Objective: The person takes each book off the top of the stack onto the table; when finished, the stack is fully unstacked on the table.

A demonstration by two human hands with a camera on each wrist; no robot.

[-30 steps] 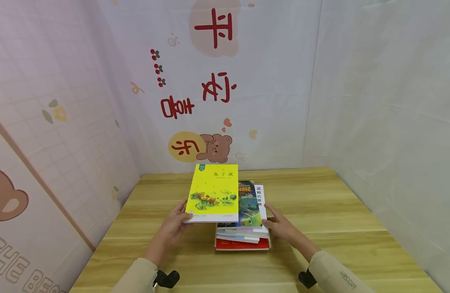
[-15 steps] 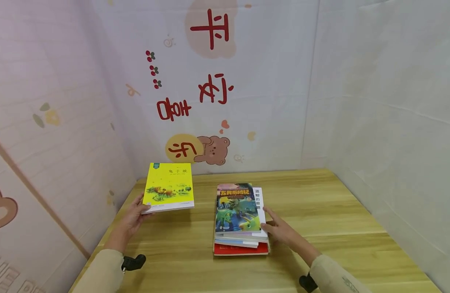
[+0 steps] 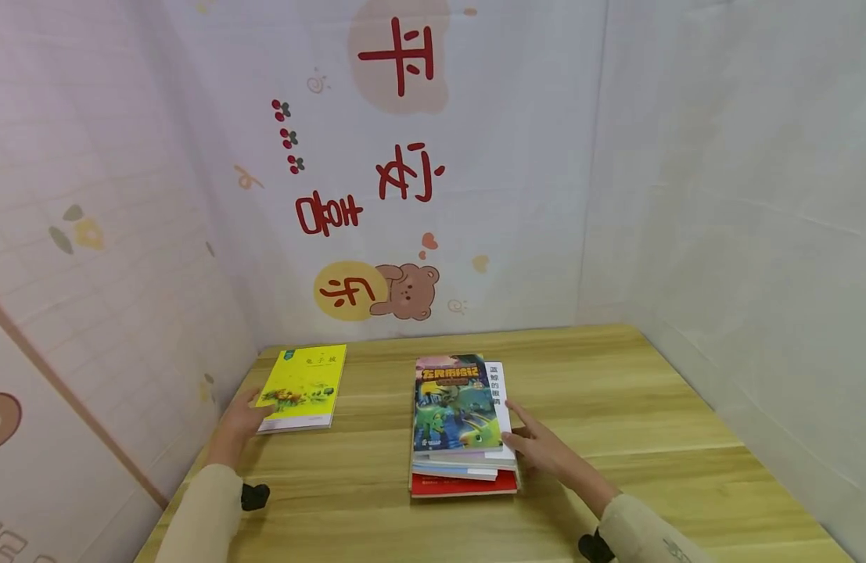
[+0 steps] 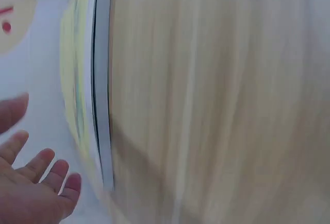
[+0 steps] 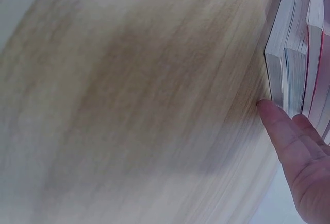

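A yellow picture-covered book (image 3: 306, 383) lies at the far left of the table. My left hand (image 3: 241, 418) is at its near left corner; in the left wrist view that hand (image 4: 36, 188) has its fingers spread, with a gap to the book (image 4: 77, 80). Mid-table is a stack of several books: a dinosaur-covered book (image 3: 450, 410) on top, a white-covered one (image 3: 499, 391) showing beneath, and a red one (image 3: 461, 485) at the bottom. My right hand (image 3: 545, 450) touches the stack's right side with extended fingers. In the right wrist view its fingertips meet the book edges (image 5: 293, 54).
The wood-grain table (image 3: 616, 422) is bounded by a printed cloth at the back (image 3: 517, 195), a left cloth (image 3: 123, 274) and a plain right cloth (image 3: 756, 234). The table surface spreads between the yellow book and the stack, and right of the stack.
My left hand has carried the yellow book from over the stack to the left, lowered it onto the table and let go. My right hand has stayed by the stack.
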